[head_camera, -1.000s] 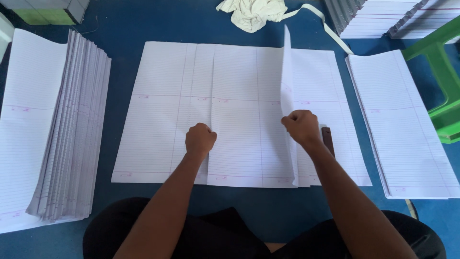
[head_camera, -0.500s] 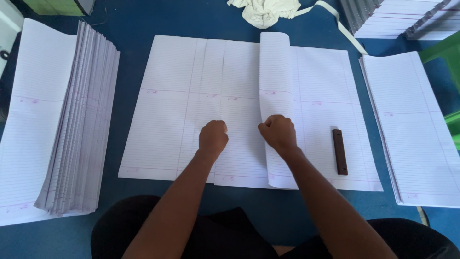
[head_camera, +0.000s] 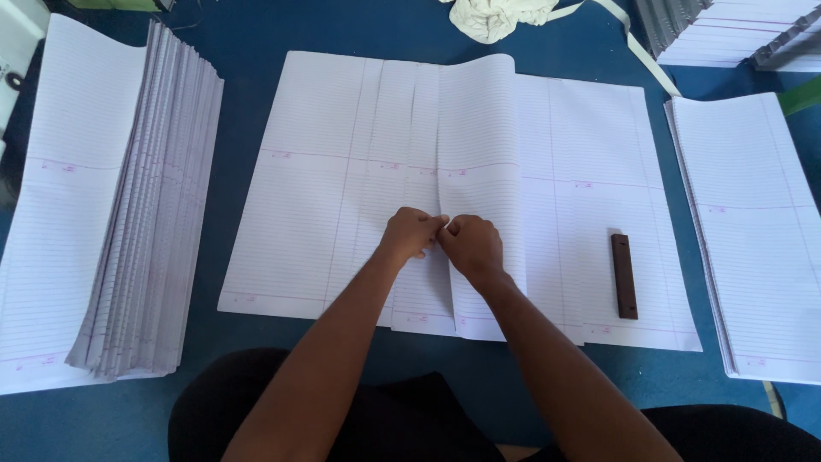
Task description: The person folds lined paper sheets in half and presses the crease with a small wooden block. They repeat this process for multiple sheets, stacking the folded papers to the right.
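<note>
A wide set of ruled white sheets (head_camera: 308,197) lies spread on the blue table. One sheet (head_camera: 479,154) is curled over toward the middle, its edge meeting another edge near the centre. My left hand (head_camera: 410,235) and my right hand (head_camera: 470,246) sit side by side, touching, with fingers pinched on the sheet edges where they meet. A dark brown flat stick (head_camera: 623,275) lies on the paper to the right of my right hand.
A tall fanned stack of folded ruled sheets (head_camera: 145,214) stands at the left. Another flat pile of ruled paper (head_camera: 757,239) lies at the right. A crumpled white cloth (head_camera: 496,17) and more paper stacks (head_camera: 727,30) are at the far edge.
My right hand has carried the lifted sheet leftward, from upright to curled over the middle, until it met my left hand. The brown stick, hidden under the sheet before, now lies uncovered.
</note>
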